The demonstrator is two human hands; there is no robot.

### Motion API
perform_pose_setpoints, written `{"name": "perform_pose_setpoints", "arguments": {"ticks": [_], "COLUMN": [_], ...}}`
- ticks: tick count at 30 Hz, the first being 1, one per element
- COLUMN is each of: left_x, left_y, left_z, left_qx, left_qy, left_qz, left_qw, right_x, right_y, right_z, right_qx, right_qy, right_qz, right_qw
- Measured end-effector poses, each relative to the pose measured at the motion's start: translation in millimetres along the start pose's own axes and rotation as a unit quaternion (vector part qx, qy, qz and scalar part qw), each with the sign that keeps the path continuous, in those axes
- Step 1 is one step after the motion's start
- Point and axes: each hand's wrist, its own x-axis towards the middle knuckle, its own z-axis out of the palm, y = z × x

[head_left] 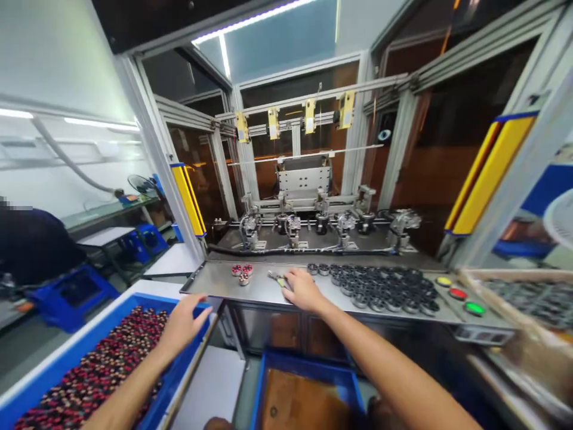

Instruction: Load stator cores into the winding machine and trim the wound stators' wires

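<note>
My right hand [304, 291] is closed over the handles of a small pair of pliers [278, 278] on the steel worktop; the jaws point left. Part of the tool is hidden under my fingers. Left of the pliers stands a small cluster of three wound coil parts [243, 278], red and copper coloured. My left hand [182, 322] hangs over the near right side of a blue bin [150, 300], thumb and fingers apart, holding nothing. Inside the bin lies a heap of similar red, black and copper parts [107, 358].
Many dark ring-shaped parts [385, 286] cover the worktop's right side, beside yellow, red and green buttons [458, 293]. Behind stands a row of machine stations [293, 230] in an aluminium frame with yellow side bars [188, 200]. Below is another blue bin [261, 388]. A person [36, 245] is at far left.
</note>
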Motion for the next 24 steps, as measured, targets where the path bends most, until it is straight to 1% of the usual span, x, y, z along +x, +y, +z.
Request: {"name": "perform_pose_setpoints", "arguments": {"ticks": [3,5,7,10,12,14,18,21,24], "left_x": [49.6,74.1,89.6,97.0,94.1,86.8,61.3,28.9,-16.6], "left_y": [27.8,43.2,55.1,65.9,69.9,72.9,83.4,104.3,137.7], "left_z": [36.7,57.5,71.5,79.1,77.0,70.9,48.1,25.3,6.1], "left_qx": [-0.084,-0.123,-0.149,-0.175,-0.189,-0.205,-0.253,-0.293,-0.324], "left_qy": [-0.022,-0.036,-0.042,-0.035,-0.022,-0.005,0.039,0.083,0.12], "left_qz": [-0.061,-0.105,-0.138,-0.164,-0.171,-0.171,-0.151,-0.11,-0.066], "left_qw": [0.994,0.986,0.978,0.97,0.967,0.964,0.955,0.946,0.936], "right_x": [-3.7,-4.6,-4.5,-4.4,-5.5,-6.9,-6.7,-5.1,-16.8], "right_y": [0.8,1.6,2.1,2.2,1.9,1.8,1.5,-2.7,-18.2], "right_z": [2.1,3.3,3.7,2.9,2.3,2.0,-0.5,-9.8,-26.0], "right_qx": [-0.032,-0.039,-0.037,-0.027,-0.017,-0.002,0.05,0.116,0.209], "right_qy": [-0.016,-0.022,-0.021,-0.016,-0.014,-0.012,-0.006,0.008,0.032], "right_qz": [-0.007,-0.01,-0.011,-0.01,-0.011,-0.013,-0.012,-0.015,-0.029], "right_qw": [0.999,0.999,0.999,0.999,1.0,1.0,0.999,0.993,0.977]}}
